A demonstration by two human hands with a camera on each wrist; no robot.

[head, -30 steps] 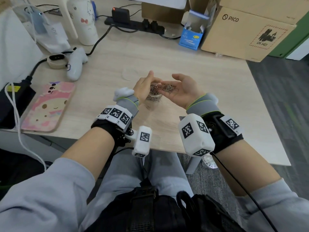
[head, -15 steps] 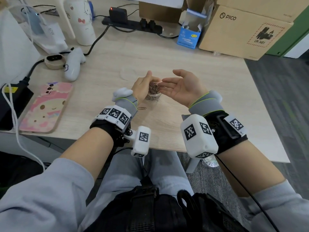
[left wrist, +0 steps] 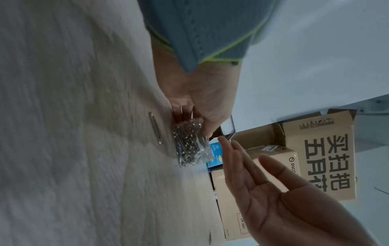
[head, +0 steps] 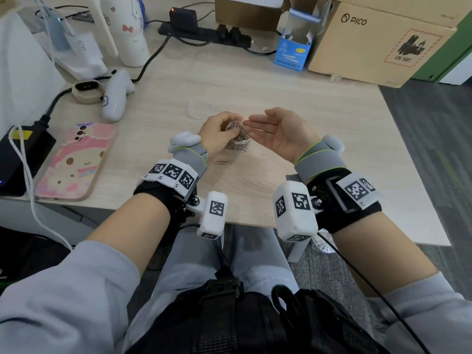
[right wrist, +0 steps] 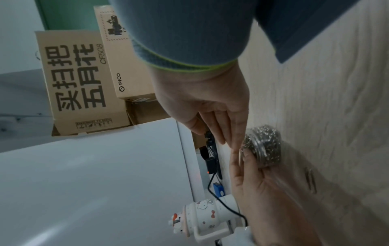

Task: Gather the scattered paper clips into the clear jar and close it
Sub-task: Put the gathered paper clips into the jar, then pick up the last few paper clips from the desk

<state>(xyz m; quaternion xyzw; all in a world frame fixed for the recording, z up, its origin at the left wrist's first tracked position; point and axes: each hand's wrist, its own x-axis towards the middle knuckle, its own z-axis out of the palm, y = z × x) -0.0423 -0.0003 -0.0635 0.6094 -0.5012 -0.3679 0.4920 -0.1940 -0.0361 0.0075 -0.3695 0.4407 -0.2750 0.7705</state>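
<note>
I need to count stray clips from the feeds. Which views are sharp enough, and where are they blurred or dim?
Head view: bright and sharp, wide-angle bending at the edges; the loose paper clip beside the jar reads clearly. Left wrist view: dim, bluish, clip soft but visible. Right wrist view: dim, left hand and clip motion-smeared.

A light wood desk [head: 319, 149] stands on grey carpet [head: 434, 149], with cardboard boxes [head: 378, 44] at its far edge.

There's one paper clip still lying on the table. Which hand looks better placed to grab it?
Probably the right hand: it is open and holds nothing. The left hand grips the jar, though the stray clip lies nearer its wrist.
</note>
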